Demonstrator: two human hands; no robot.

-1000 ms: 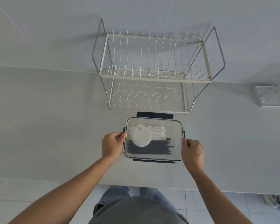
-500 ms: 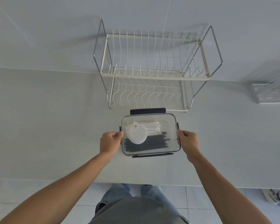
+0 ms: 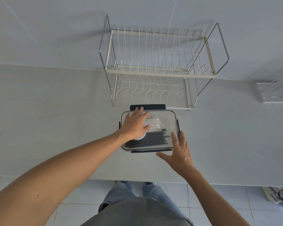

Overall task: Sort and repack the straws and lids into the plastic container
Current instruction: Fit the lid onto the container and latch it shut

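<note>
The left hand (image 3: 135, 124) lies spread on the plastic container (image 3: 167, 121), straws (image 3: 155, 140) beneath; the right hand (image 3: 180, 156) is open at its near corner. Apparently still latched, it could skid across the desk (image 3: 55, 119).

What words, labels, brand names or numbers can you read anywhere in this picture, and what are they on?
None: no readable text shows anywhere.
Plastic container: clear lid and dark clips, no label or brand visible.
Dark straws and white straws: plain, no print.
Dish rack: bare wire, no tag.
Left hand covers part of the lid, so anything beneath it is hidden.
</note>
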